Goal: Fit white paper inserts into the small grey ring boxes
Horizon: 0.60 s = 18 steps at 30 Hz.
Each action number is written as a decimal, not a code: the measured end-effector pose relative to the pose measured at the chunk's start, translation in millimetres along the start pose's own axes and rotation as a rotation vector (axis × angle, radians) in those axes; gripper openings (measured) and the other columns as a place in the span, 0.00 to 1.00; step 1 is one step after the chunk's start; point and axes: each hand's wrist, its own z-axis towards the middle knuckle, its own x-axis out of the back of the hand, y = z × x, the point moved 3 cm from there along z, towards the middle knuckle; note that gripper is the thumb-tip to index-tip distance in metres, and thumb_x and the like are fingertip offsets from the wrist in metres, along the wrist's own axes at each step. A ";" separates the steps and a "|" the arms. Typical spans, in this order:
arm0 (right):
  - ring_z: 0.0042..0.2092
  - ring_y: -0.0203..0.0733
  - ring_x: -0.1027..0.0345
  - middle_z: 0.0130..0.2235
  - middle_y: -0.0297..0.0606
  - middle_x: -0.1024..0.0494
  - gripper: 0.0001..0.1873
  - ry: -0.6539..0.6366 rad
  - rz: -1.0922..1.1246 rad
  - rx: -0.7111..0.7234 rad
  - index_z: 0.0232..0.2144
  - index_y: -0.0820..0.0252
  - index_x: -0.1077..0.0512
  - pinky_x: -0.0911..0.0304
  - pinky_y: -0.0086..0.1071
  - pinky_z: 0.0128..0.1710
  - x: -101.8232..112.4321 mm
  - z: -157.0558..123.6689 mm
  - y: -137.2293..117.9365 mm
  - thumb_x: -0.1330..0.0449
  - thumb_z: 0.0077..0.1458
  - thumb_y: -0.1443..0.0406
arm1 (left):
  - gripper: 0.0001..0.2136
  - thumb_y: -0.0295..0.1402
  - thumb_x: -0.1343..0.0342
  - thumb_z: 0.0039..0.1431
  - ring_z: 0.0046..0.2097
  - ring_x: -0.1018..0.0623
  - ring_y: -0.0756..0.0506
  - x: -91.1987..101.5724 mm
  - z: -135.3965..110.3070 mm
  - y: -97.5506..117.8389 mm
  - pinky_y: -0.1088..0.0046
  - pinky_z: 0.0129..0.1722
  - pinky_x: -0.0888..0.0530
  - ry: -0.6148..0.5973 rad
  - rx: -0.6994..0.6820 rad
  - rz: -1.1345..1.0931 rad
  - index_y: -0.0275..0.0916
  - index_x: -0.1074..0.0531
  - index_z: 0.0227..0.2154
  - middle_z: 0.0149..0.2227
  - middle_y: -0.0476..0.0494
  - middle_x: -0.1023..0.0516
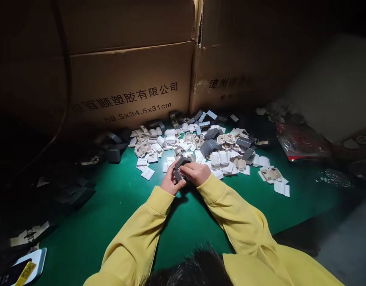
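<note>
Yellow sleeves; fingers clasp grey box.

The tabletop has a matt green covering, felt-like and even. At twelve o'clock stand cartons of brown corrugated cardboard, dull and creased at the edges. The small grey box, gripped between the left hand and the right hand, has a matt finish; card or plastic, I cannot tell. At one o'clock lie white paper slips and more matt grey boxes. The sleeves are soft yellow cloth. At three o'clock a red bag shines - glossy plastic film.
</note>
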 end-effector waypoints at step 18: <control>0.28 0.35 0.30 0.37 0.38 0.18 0.16 -0.241 -0.015 -0.130 0.43 0.53 0.21 0.52 0.32 0.23 3.2 9.1 -7.2 0.46 0.64 0.55 | 0.42 0.58 0.33 0.39 0.60 0.29 0.33 2.7 3.8 5.6 0.58 0.62 0.34 0.102 -0.220 0.055 0.38 0.30 0.55 0.57 0.34 0.28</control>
